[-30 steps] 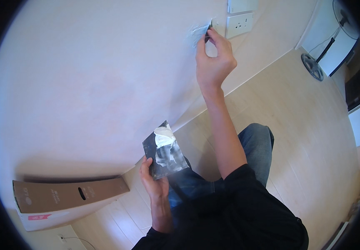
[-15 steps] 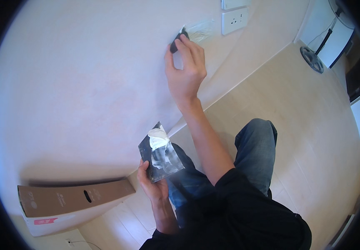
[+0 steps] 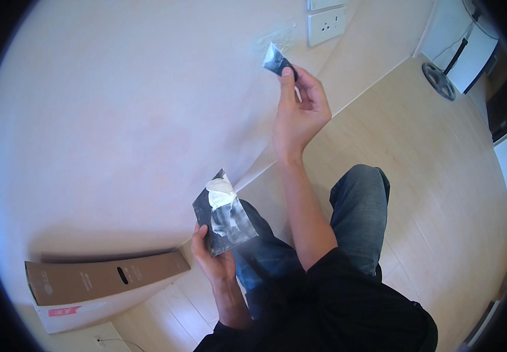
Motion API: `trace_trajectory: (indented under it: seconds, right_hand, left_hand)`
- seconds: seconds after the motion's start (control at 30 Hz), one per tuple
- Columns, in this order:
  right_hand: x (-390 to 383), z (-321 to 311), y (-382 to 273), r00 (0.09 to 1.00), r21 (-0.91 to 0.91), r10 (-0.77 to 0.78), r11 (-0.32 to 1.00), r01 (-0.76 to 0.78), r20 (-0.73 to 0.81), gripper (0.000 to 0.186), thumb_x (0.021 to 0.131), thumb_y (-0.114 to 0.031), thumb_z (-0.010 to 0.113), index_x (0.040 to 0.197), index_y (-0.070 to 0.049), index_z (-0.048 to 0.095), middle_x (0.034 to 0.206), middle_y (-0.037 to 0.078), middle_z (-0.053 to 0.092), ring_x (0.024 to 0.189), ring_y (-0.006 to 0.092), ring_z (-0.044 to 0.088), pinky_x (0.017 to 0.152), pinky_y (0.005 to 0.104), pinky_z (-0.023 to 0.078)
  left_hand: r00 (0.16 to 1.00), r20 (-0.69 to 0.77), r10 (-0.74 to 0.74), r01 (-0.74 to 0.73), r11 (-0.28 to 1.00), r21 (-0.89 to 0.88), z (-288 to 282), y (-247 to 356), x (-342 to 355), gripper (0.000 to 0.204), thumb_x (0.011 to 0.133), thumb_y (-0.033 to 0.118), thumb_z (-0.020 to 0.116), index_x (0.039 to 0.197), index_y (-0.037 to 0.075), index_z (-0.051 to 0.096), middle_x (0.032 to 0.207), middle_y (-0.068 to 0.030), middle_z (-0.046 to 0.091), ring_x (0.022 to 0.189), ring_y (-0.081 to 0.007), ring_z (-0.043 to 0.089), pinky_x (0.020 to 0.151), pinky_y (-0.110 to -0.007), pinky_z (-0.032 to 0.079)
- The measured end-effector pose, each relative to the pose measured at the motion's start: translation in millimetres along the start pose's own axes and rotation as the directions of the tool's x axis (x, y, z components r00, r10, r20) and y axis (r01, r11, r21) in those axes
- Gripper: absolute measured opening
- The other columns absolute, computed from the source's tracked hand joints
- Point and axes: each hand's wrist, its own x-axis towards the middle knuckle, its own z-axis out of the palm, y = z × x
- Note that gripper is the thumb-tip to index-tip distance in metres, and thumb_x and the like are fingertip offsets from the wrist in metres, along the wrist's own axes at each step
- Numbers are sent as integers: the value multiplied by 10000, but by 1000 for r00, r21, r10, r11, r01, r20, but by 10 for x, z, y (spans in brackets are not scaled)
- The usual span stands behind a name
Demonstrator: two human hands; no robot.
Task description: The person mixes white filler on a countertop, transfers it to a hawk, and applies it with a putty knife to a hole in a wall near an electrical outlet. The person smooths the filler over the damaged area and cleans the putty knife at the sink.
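Observation:
My right hand (image 3: 303, 108) pinches a small putty knife (image 3: 277, 60) by its dark end, its pale-smeared blade pointing up and left in front of the wall. Just beyond the blade, a thin patch of wet white putty (image 3: 286, 36) shows on the pale wall (image 3: 118, 117). Lower down, my left hand (image 3: 212, 258) grips a dark flat plate (image 3: 221, 232) by its near left edge, thumb on top. A thick lump of white putty (image 3: 221, 193) sits toward the plate's far end, with smears below it.
A white wall socket (image 3: 326, 27) is right of the patch. A long brown cardboard box (image 3: 107, 280) stands against the wall at lower left. My bent knees in jeans (image 3: 359, 217) are over the pale tiled floor (image 3: 435, 193). A round-based stand (image 3: 439, 81) is at far right.
My right hand has moved right and turned, bringing the putty knife's blade into view. The patch on the wall is more exposed and looks flatter. My left hand and plate have barely shifted.

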Motion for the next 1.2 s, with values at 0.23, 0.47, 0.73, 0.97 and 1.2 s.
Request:
trace_trajectory:
  seconds: [0.23, 0.47, 0.73, 0.97, 1.2]
  right_hand:
    - [677, 36, 158, 570, -78, -705, 598, 797, 422, 223, 776, 132, 652, 949, 11, 725, 977, 120, 732, 932, 243, 709, 808, 303, 577]
    - [740, -25, 286, 270, 54, -711, 397, 916, 650, 268, 712, 153, 635, 912, 0, 729, 983, 111, 734, 974, 267, 712, 811, 341, 594]
    - [353, -538, 389, 312, 38, -599, 497, 867, 738, 207, 729, 111, 684, 912, 23, 724, 978, 139, 730, 969, 266, 716, 813, 331, 589]
    - [-164, -504, 443, 974, -139, 69, 989, -40, 214, 131, 878, 33, 693, 1007, 37, 713, 940, 123, 731, 834, 162, 713, 775, 266, 567]
    - [-250, -220, 284, 981, -188, 130, 977, -102, 146, 166, 873, -2, 719, 1030, 50, 699, 925, 101, 727, 832, 122, 701, 745, 233, 553]
  left_hand:
    - [1000, 10, 5, -5, 1000, 5, -91, 3, 41, 272, 938, 129, 506, 1153, -18, 585, 1077, -109, 683, 979, -186, 679, 899, -333, 543]
    - [999, 32, 32, -33, 999, 32, -67, 22, 17, 291, 921, 136, 516, 1152, -19, 602, 1058, -89, 666, 969, -169, 655, 866, -309, 525]
    - [1000, -7, 23, -23, 998, 53, -137, 43, 28, 334, 921, 148, 510, 1193, -32, 584, 1111, -97, 659, 1001, -176, 645, 895, -313, 510]
    - [998, 66, 20, -24, 999, 48, -185, 82, 22, 337, 923, 158, 510, 1199, -21, 584, 1125, -100, 656, 1034, -184, 635, 928, -328, 496]
    - [999, 6, 54, -54, 997, 57, -71, 63, -67, 312, 932, 171, 503, 1190, 16, 588, 1136, -88, 657, 1047, -188, 633, 948, -339, 485]
